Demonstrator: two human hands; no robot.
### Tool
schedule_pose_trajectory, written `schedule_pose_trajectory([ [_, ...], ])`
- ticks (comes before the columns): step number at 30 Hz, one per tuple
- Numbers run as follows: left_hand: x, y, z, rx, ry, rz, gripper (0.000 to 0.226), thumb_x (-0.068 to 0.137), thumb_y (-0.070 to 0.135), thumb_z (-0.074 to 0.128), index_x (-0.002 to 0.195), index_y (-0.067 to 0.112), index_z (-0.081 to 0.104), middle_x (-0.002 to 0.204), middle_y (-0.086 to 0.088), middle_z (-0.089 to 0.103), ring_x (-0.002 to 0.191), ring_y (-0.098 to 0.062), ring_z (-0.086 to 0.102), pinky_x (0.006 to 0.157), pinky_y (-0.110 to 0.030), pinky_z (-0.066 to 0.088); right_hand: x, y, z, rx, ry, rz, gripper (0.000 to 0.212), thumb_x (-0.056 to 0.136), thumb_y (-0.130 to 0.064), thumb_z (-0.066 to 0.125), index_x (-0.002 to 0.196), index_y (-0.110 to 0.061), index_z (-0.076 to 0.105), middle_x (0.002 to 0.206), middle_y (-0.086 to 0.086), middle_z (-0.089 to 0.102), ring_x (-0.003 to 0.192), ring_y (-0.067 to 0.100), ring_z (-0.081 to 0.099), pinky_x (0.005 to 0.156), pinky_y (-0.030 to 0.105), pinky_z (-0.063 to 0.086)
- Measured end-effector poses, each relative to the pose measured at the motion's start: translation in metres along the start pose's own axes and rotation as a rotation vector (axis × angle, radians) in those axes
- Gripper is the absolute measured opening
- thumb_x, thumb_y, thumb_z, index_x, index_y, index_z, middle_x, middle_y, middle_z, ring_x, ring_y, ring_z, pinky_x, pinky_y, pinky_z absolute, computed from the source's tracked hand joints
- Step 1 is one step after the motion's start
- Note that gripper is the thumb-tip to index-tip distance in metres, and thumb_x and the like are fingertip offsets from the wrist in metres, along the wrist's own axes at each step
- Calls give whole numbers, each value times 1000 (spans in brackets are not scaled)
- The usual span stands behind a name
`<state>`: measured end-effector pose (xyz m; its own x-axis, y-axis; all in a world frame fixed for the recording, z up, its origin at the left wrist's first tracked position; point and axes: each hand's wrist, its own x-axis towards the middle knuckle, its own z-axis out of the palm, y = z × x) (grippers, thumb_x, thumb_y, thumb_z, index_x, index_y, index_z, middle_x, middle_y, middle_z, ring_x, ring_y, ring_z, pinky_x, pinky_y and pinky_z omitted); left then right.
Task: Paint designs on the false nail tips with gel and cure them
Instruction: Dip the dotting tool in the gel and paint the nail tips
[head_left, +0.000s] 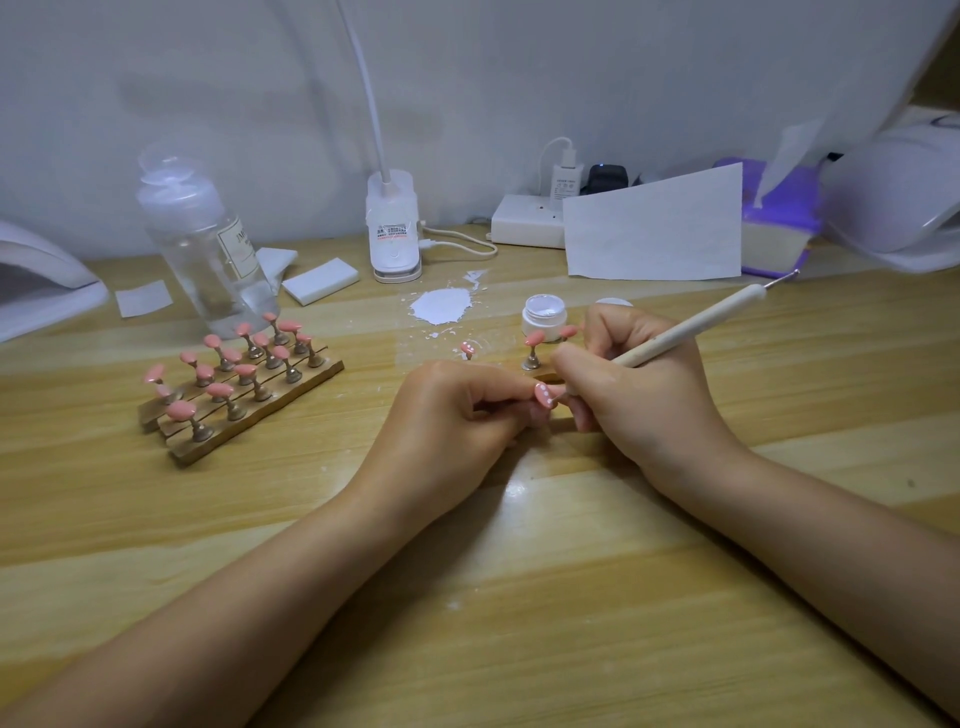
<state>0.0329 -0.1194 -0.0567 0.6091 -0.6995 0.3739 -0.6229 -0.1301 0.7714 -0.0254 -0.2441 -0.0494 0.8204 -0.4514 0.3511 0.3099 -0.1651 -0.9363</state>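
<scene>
I am looking down over a wooden table (519, 597) with both forearms reaching in from the bottom edge. At the far right stands a white curing lamp (898, 192), and part of another lamp (36, 280) shows at the far left; nothing sits under either that I can see, so I judge curing is still ahead. Left of centre is a clear bottle (202, 244), and in front of it a wooden rack (244, 410) carrying rows of plain pink nail tips on small metal stands, none dotted as far as I can tell, so most of the painting is left to do. Near the middle of the table my left hand (452, 421) has its fingers curled in, pinching a pink nail tip (543, 398) that already shows a few white dots. My right hand (634, 389) touches the left, fingers curled around a cream dotting pen (691, 327) held like a pencil, its working end right at that nail. Just behind the hands are an open jar of white gel (544, 314), a white smear (441, 305) on the table, a dotted nail (467, 349) on its stand and two plain ones (534, 340) beside it.
</scene>
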Motion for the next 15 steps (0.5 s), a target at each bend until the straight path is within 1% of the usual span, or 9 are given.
schedule_pose_trajectory([
  [1,0,0,0,2,-1,2,19,80,-4,63,84,11,74,65,18,62,59,16,51,61,-7,38,0,0,0,8,-4,1,39,68,-4,58,44,-16,31,29,-3,38,27,6,35,36,12,32],
  [2,0,0,0,4,-3,4,19,80,-4,63,84,11,74,64,19,61,58,17,50,61,-7,38,0,0,0,11,-5,4,40,69,-1,59,44,-16,31,29,-3,39,27,5,36,36,11,32],
  [5,0,0,0,13,0,5,19,79,-3,64,85,11,74,65,20,61,58,17,50,61,-7,38,0,0,-1,-1,-3,6,42,73,11,52,45,-13,31,28,-3,39,27,4,35,38,9,35],
  [8,0,0,0,21,-1,2,18,79,-3,64,85,10,74,66,18,62,58,17,51,61,-6,37,0,1,-1,-2,-4,10,42,74,11,52,46,-12,31,29,-3,38,26,5,35,37,11,34],
  [12,0,0,0,27,1,0,19,80,-4,64,85,11,74,66,16,63,59,15,52,62,-8,39,0,1,-1,1,-3,3,42,73,14,50,46,-11,30,29,-1,38,28,2,37,42,6,36],
  [15,0,0,0,23,3,-5,18,80,-4,63,84,10,74,67,12,65,59,14,52,62,-9,40,1,2,-2,2,2,3,44,74,12,52,46,-13,30,30,-1,37,27,5,36,37,11,34],
])
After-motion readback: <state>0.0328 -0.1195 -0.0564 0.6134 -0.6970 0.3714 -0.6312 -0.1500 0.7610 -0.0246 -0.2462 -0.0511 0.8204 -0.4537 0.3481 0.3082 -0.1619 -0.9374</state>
